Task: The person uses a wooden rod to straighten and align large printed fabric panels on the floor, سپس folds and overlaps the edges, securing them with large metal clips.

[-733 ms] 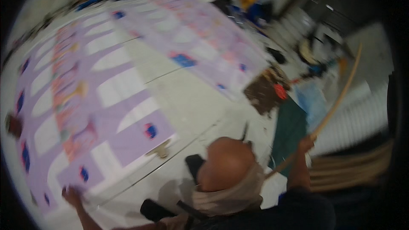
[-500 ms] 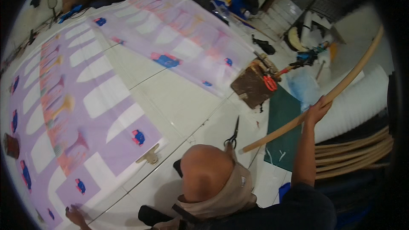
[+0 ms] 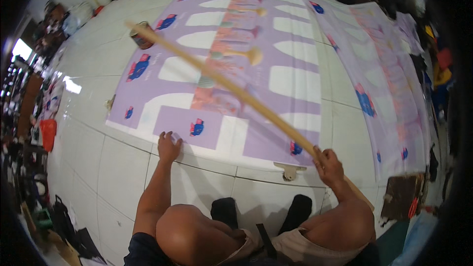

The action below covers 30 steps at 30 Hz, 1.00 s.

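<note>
My right hand (image 3: 329,166) is closed around a long tan pole (image 3: 231,86), which slants far to the left above a lilac printed sheet (image 3: 271,148). Behind the hand, the pole's other end passes by my right knee. My left hand (image 3: 170,147) rests at the sheet's near edge with its fingers apart, holding nothing. White arch shapes, blue-and-pink figures and an orange band of prints cover the sheet. A large metal clip (image 3: 288,171) grips its near right edge. On its left edge stands a brown can-like object (image 3: 141,40), partly behind the pole.
A second lilac printed sheet (image 3: 369,59) lies on the tiled floor to the right. At its near end is a dark brown block (image 3: 398,194) with red-handled scissors (image 3: 413,208). Piled clutter lines the left wall, with an orange bag (image 3: 48,134). My feet are near the clip.
My view has swung left to face the first sheet. The pole has come from the far right to lie across above the sheet, still in my right hand. My left hand remains at the sheet's edge.
</note>
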Each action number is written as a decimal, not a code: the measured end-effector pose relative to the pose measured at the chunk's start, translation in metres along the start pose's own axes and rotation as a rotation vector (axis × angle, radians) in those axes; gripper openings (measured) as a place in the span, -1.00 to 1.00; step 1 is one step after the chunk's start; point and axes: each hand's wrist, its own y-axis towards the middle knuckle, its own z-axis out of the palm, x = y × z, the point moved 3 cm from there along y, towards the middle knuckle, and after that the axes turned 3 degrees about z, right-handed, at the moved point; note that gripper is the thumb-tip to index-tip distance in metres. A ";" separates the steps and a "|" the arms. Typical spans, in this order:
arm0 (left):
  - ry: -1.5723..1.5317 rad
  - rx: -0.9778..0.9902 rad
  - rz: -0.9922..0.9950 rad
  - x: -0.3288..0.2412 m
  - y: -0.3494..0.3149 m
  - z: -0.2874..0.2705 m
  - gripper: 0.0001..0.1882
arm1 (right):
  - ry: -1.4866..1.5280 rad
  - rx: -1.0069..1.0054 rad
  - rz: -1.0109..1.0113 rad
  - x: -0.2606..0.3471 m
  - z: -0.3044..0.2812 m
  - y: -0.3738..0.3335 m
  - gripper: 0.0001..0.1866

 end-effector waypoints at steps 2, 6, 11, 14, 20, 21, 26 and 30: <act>-0.037 0.007 -0.035 -0.009 -0.003 -0.004 -0.35 | -0.024 0.042 -0.112 -0.010 0.026 0.003 -0.54; -0.085 0.032 -0.035 -0.019 -0.007 0.002 -0.31 | -0.106 0.106 -0.261 -0.045 0.044 0.007 -0.55; -0.051 0.071 -0.032 -0.010 -0.012 0.008 -0.28 | -0.056 0.041 -0.201 -0.078 0.056 0.000 -0.51; -0.085 0.028 -0.005 -0.018 -0.006 0.006 -0.28 | -0.101 -0.007 -0.082 -0.096 0.051 0.000 -0.49; -0.100 -0.015 0.008 -0.017 -0.007 0.003 -0.28 | -0.172 -0.148 0.198 -0.131 0.050 0.005 -0.43; -0.101 -0.021 0.010 -0.020 -0.008 0.002 -0.28 | -0.198 -0.158 0.256 -0.135 0.049 0.008 -0.42; -0.073 -0.084 0.030 -0.028 -0.008 -0.002 -0.33 | -0.239 -0.188 0.412 -0.165 0.040 0.021 -0.31; -0.097 -0.111 0.013 -0.018 -0.010 -0.003 -0.36 | -0.181 -0.287 0.471 -0.176 0.030 0.012 -0.25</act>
